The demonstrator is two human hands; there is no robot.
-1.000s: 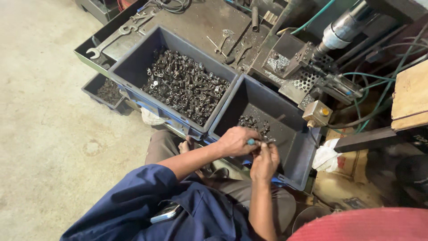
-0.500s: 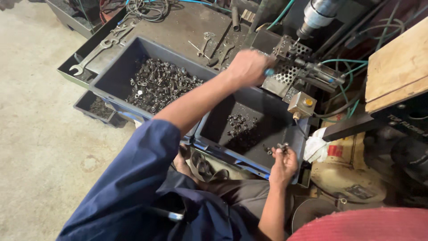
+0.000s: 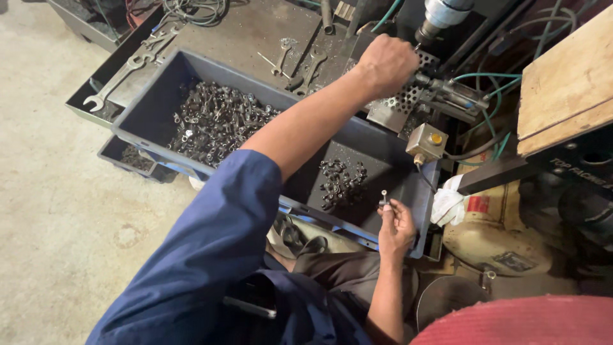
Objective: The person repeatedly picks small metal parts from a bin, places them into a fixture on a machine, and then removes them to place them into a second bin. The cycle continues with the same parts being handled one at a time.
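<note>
My left hand (image 3: 385,62) is stretched out in a blue sleeve, closed in a fist against the perforated metal fixture (image 3: 401,105) of the machine. The small blue-handled tool it gripped in the earlier frames is hidden inside the fist. My right hand (image 3: 396,229) hovers over the near right corner of the right dark bin (image 3: 426,203), pinching a small metal part (image 3: 384,197) upright between its fingertips. A small pile of similar parts (image 3: 341,182) lies in that bin.
A larger grey bin (image 3: 137,105) to the left holds a heap of several metal parts (image 3: 214,124). Spanners (image 3: 121,73) lie on the tray behind. A yellow-button switch box (image 3: 426,143), green hoses, a white rag (image 3: 447,204) and a wooden board (image 3: 565,76) crowd the right.
My left hand rose from the right bin to the machine fixture and has settled there. My right hand stayed over the bin's near edge, now holding one part up.
</note>
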